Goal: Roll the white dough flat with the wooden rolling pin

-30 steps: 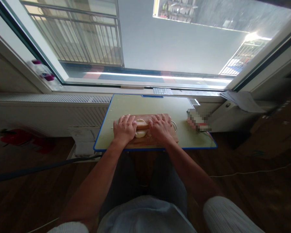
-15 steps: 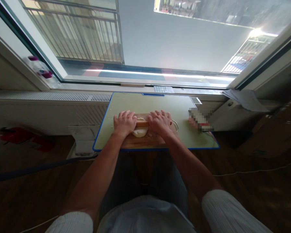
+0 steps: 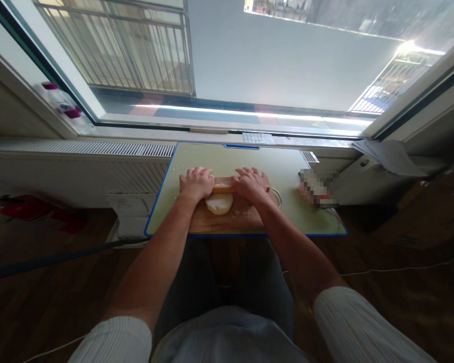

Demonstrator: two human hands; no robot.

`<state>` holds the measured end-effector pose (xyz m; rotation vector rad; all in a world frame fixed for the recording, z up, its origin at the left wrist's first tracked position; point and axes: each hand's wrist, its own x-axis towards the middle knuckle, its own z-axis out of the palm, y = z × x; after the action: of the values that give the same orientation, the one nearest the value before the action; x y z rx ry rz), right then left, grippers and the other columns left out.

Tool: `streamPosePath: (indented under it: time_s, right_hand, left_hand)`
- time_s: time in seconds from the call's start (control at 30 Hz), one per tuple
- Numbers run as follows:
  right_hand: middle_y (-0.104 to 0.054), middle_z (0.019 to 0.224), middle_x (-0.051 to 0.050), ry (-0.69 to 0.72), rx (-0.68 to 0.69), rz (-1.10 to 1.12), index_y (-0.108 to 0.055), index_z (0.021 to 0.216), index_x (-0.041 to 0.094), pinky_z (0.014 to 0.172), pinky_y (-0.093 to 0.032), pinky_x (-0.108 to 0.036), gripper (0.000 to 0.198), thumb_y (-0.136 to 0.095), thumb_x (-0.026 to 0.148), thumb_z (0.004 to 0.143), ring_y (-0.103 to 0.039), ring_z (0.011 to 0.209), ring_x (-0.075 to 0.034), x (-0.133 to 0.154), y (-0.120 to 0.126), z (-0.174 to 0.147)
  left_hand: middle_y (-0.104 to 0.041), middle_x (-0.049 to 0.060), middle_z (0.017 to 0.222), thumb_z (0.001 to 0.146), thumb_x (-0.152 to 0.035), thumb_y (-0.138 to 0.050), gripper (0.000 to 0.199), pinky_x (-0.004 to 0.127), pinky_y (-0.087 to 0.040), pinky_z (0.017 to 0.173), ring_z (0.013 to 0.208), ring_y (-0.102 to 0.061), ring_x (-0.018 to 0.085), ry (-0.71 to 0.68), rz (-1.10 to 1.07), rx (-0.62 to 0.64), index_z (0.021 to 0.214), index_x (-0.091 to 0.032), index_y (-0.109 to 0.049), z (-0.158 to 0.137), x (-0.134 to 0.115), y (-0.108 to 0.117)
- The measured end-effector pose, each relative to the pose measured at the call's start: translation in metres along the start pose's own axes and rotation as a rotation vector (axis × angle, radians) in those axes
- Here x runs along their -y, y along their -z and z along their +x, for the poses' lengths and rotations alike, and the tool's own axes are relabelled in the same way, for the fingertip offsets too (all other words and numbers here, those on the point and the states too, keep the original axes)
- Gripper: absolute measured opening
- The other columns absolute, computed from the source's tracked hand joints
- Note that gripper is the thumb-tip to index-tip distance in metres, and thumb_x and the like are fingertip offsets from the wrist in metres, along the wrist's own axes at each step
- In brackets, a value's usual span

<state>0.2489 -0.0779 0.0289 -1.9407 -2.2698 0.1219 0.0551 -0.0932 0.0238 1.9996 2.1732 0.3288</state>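
Note:
A wooden rolling pin [image 3: 222, 189] lies crosswise at the far edge of a pale round of dough [image 3: 219, 203]. My left hand [image 3: 196, 182] covers the pin's left end, while my right hand [image 3: 251, 183] bears on it toward the right, its tip showing just past that hand. Both hands have their fingers bent over the pin, and the palms hide most of its ends. Under the dough is a wooden cutting board [image 3: 234, 222] with a metal handle [image 3: 277, 197] at its right side.
The wooden board rests on a larger green board [image 3: 287, 166] with a blue rim. A blurred-out object [image 3: 318, 189] sits on its right part. Behind runs a radiator [image 3: 98, 147] below a window; a red fire extinguisher [image 3: 41, 212] stands at left.
Both hands and the rolling pin have moved slightly away from me, toward the dough's far edge. More of the dough's near side shows now.

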Motion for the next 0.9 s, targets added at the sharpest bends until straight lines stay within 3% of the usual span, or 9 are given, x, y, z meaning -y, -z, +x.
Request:
streamPosePath:
  time_s: [0.33,0.63,0.9]
  right_hand:
    - [-0.064,0.158,-0.004,-0.03,-0.004,0.058,-0.067,0.149,0.032,0.125,-0.033,-0.06,0.051,-0.042,0.046,0.107,-0.05,0.145,-0.033,-0.003,-0.01,0.014]
    - [-0.068,0.153,-0.007,-0.007,-0.068,0.022,-0.069,0.145,0.03,0.122,-0.03,-0.059,0.05,-0.038,0.043,0.108,-0.051,0.143,-0.035,-0.001,-0.009,-0.012]
    - [-0.074,0.139,-0.008,0.025,-0.128,-0.029,-0.076,0.122,0.028,0.12,-0.029,-0.053,0.045,-0.034,0.041,0.112,-0.054,0.135,-0.032,0.002,-0.007,-0.037]
  left_hand:
    - [-0.059,0.01,0.161,0.103,-0.041,-0.04,0.052,0.067,-0.037,0.122,0.146,-0.05,0.037,0.018,0.002,0.01,0.146,-0.032,-0.067,0.008,-0.002,0.003]
    - [-0.066,0.009,0.153,0.104,-0.037,-0.042,0.045,0.058,-0.04,0.117,0.138,-0.055,0.034,-0.046,0.04,-0.14,0.135,-0.03,-0.073,-0.014,-0.001,-0.004]
    - [-0.069,0.011,0.149,0.107,-0.039,-0.039,0.046,0.057,-0.039,0.115,0.135,-0.057,0.035,-0.095,0.043,-0.228,0.134,-0.028,-0.074,-0.032,0.0,-0.009]
